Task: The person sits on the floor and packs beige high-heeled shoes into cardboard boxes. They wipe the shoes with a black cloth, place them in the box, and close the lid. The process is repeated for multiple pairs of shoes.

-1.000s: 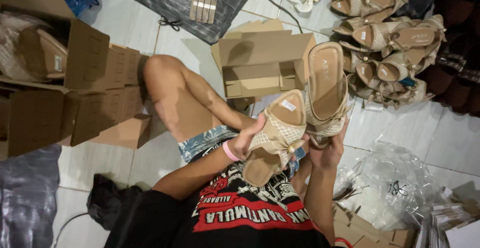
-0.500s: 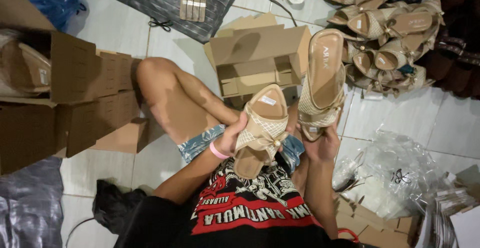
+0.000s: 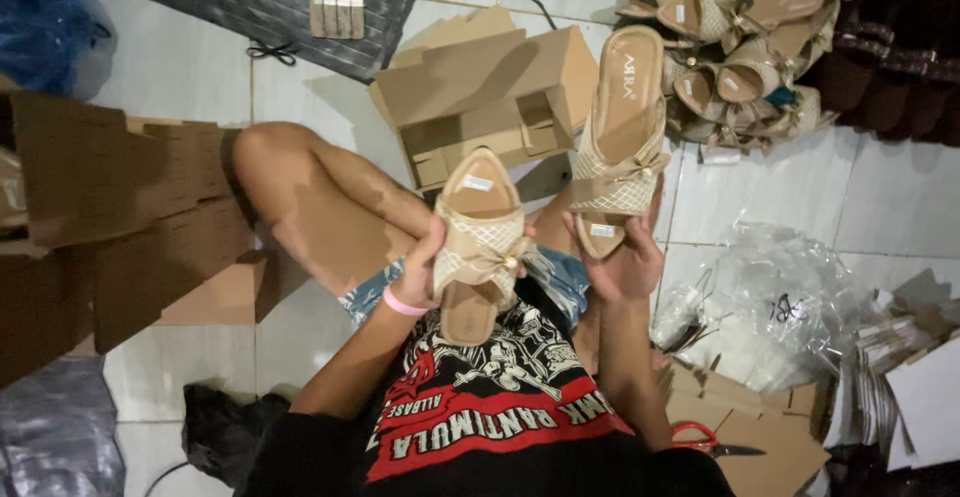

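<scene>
Nearest, at the bottom edge, a black printed shirt [image 3: 490, 412] with red bands, and to its right red-handled scissors [image 3: 705, 442] lying on flattened cardboard. Just beyond, left hand [image 3: 420, 279], pink band at the wrist, closed around the side of a beige sandal [image 3: 475, 247] with a woven strap and bow, toe end pointing far, heel end over the shirt. Beside it, right hand [image 3: 625, 262] wrapped around the heel end of a second beige sandal [image 3: 622, 137], sole up toward the camera, toe reaching far, held slightly higher and apart from the first. Under both, a bent bare knee [image 3: 300, 197] and denim shorts on white floor tiles. To the right, crumpled clear plastic bags [image 3: 770, 307]. To the left, stacked brown cartons [image 3: 110, 217]. Farther, right behind the sandals, an open cardboard shoebox [image 3: 480, 107]. Far right, a heap of similar sandals [image 3: 750, 47]; far left, a dark ribbed mat [image 3: 270, 2]
</scene>
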Tool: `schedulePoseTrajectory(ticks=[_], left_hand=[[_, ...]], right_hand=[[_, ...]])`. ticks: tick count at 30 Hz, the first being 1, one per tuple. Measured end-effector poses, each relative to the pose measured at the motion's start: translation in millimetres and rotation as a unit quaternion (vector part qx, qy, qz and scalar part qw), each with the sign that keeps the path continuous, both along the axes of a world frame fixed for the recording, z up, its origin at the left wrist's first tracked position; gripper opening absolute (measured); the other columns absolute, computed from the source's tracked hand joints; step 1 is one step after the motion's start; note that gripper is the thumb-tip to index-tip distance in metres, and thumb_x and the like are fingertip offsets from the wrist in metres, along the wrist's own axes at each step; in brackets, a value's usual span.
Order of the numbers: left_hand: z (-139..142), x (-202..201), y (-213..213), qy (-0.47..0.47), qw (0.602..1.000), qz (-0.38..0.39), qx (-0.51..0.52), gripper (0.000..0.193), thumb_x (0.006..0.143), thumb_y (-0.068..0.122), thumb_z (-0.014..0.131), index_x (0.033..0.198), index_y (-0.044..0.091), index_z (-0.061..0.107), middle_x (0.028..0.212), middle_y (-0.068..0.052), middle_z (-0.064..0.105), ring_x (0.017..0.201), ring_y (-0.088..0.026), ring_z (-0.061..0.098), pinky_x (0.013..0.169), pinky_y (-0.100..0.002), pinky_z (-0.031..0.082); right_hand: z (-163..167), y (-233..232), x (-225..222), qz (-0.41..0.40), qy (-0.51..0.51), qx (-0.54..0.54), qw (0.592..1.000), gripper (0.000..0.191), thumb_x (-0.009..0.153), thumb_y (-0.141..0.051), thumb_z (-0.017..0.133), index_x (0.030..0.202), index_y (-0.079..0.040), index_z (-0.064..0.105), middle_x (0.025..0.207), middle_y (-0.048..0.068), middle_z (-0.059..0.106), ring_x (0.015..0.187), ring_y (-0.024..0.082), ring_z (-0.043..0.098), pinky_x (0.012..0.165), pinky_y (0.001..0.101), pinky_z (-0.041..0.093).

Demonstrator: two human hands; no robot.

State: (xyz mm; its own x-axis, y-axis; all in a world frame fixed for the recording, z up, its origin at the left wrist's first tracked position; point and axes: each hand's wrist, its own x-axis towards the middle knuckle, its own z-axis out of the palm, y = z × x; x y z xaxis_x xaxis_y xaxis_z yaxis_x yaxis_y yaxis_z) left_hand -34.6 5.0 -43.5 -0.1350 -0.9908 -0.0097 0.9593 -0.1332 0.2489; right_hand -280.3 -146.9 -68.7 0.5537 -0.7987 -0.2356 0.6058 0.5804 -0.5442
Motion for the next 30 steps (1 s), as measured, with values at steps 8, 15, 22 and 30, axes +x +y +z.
schedulePoseTrajectory(ticks=[8, 15, 22, 30], left_hand=[[5, 10, 3, -0.055, 0.997, 0.043, 0.016, 0.099, 0.101, 0.074, 0.041, 0.162, -0.003, 0.031, 0.154, -0.028, 0.047, 0.119, -0.040, 0.063, 0.095, -0.053, 0.057], [12, 11, 0, -0.028, 0.999, 0.033, 0.030, 0.098, 0.099, 0.072, 0.043, 0.163, -0.001, 0.028, 0.157, -0.026, 0.045, 0.120, -0.038, 0.063, 0.095, -0.054, 0.057], [-9, 10, 5, -0.054, 0.997, 0.043, 0.029, 0.090, 0.104, 0.067, 0.039, 0.162, -0.001, 0.030, 0.156, -0.024, 0.048, 0.124, -0.039, 0.062, 0.105, -0.048, 0.054], [-51, 11, -6, -0.169, 0.963, 0.123, 0.169, 0.061, 0.109, 0.043, 0.043, 0.151, -0.002, 0.041, 0.138, -0.018, 0.062, 0.120, -0.029, 0.065, 0.104, -0.042, 0.052]], right_hand=[[11, -2, 2, 0.004, -0.063, 0.021, 0.998, 0.052, 0.110, -0.019, 0.042, 0.162, -0.021, 0.037, 0.164, 0.007, 0.043, 0.148, 0.037, 0.046, 0.122, 0.0714, 0.029], [5, 0, -2, 0.026, -0.091, 0.031, 0.995, 0.050, 0.111, -0.023, 0.041, 0.160, -0.011, 0.039, 0.161, 0.013, 0.047, 0.147, 0.039, 0.047, 0.124, 0.0721, 0.028], [11, 0, 8, 0.032, -0.074, -0.001, 0.997, 0.052, 0.111, -0.019, 0.042, 0.162, -0.012, 0.037, 0.161, 0.014, 0.048, 0.145, 0.038, 0.048, 0.124, 0.0718, 0.031], [12, -20, 3, -0.023, 0.128, 0.016, 0.991, 0.054, 0.096, -0.012, 0.041, 0.150, -0.016, 0.039, 0.148, 0.012, 0.052, 0.131, 0.035, 0.054, 0.101, 0.0638, 0.045]])
